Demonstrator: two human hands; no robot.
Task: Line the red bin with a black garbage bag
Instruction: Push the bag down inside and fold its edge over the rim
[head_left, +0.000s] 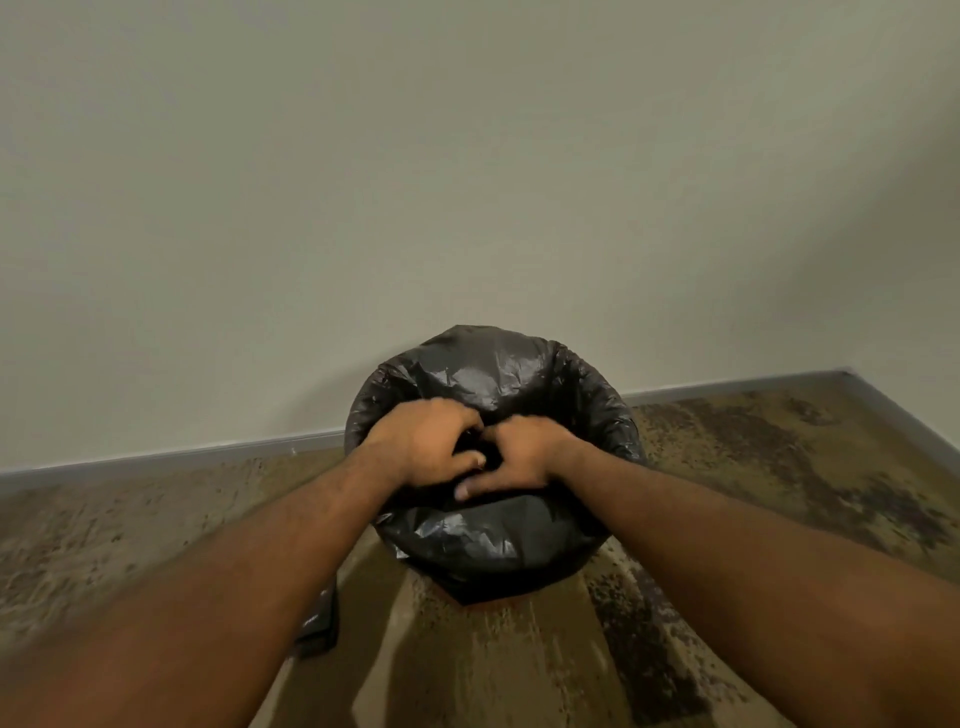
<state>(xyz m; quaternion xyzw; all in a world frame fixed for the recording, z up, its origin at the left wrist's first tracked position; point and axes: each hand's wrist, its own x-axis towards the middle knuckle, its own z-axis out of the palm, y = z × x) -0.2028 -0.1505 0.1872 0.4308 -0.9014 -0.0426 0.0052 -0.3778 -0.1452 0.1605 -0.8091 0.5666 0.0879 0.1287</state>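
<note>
A black garbage bag (493, 379) covers the bin against the wall, draped over its rim and down its sides. Only a thin reddish sliver of the red bin (498, 603) shows under the bag's lower edge. My left hand (423, 441) and my right hand (522, 454) sit close together over the near side of the bin's mouth. Both have their fingers curled into gathered bag plastic. The inside of the bin is hidden by the bag and my hands.
A plain wall with a grey baseboard (171, 457) stands right behind the bin, meeting another wall at the far right corner. The floor (753, 467) is mottled brown. A dark flat piece (319, 623), like another bag, lies on the floor under my left forearm.
</note>
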